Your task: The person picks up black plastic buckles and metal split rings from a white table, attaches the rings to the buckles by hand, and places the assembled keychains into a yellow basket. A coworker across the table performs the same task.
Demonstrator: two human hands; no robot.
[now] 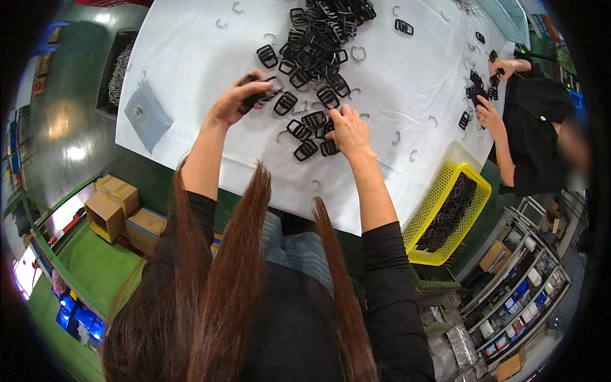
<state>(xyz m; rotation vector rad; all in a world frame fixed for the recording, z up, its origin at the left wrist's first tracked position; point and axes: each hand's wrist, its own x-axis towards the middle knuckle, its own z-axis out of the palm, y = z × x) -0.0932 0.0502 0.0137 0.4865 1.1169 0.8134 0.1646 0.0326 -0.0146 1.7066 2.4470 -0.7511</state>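
My left hand is closed round several black buckles, held just above the white table at the left of the pile. The fingers of my right hand are bent down onto a small cluster of black buckles and pinch one at its right side; the fingertips are partly hidden. Single buckles lie between my two hands. Beyond them rises a large heap of the same black buckles. Bent silvery wire hooks lie scattered around the heap.
A yellow basket filled with black parts stands at the table's right edge. Across from it, a co-worker's hands handle more buckles. A clear plastic bag lies on the white tabletop at left. Cardboard boxes stand at the lower left.
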